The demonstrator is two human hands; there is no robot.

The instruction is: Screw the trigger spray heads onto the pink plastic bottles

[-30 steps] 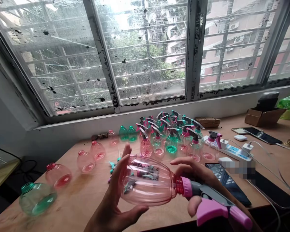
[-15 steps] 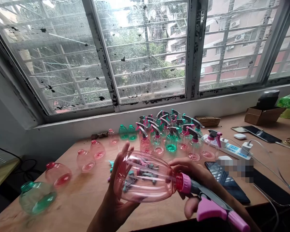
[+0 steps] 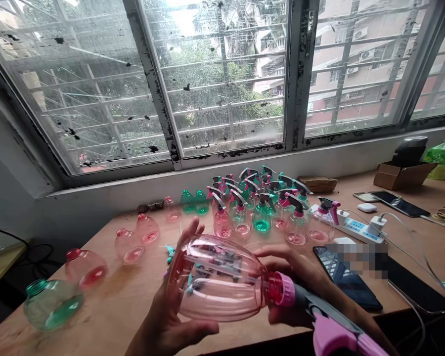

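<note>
I hold a clear pink spray bottle (image 3: 218, 277) on its side above the front of the wooden table (image 3: 133, 296). My left hand (image 3: 170, 316) cups the bottle's round base, fingers curled round it. My right hand (image 3: 300, 277) grips the neck at the pink collar (image 3: 282, 289), by the grey and pink trigger head (image 3: 330, 329). A transparent dip tube shows inside the bottle.
A cluster of assembled pink and green spray bottles (image 3: 259, 207) stands mid-table. Headless bottles (image 3: 85, 267) and one green bottle (image 3: 50, 304) lie to the left. A power strip (image 3: 359, 227), phones (image 3: 348, 279), cables and a cardboard box (image 3: 404, 173) sit on the right. Loose trigger parts (image 3: 169, 253) lie behind the bottle.
The bottle has tilted slightly, its base rising and the trigger end sinking toward the lower right. Both hands keep their hold; my right hand has shifted round the collar.
</note>
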